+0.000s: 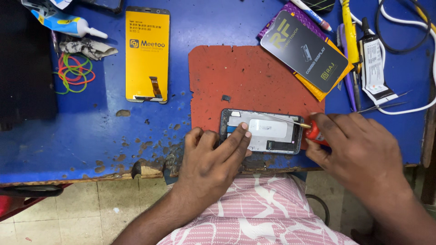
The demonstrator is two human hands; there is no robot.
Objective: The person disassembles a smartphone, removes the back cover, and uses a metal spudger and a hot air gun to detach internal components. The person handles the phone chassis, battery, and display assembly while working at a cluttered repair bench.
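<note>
1. The opened grey phone body [262, 131] lay lengthwise on a red mat [245, 77], left to right.
2. The left hand [213, 159] pressed flat, fingers [238, 136] extended, gripping nothing.
3. The right hand [359, 145] pinched a red-handled screwdriver [313, 130], tip pointing left over the phone.

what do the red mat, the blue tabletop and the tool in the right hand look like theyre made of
Red mat: probably rubber or soft sheet, matte, with ragged, nicked edges.
Blue tabletop: seemingly painted wood; the paint is chipped, showing brown patches and a broken front edge.
Tool in the right hand: a thin, shiny shaft, likely metal, and a glossy red handle, probably plastic.
</note>
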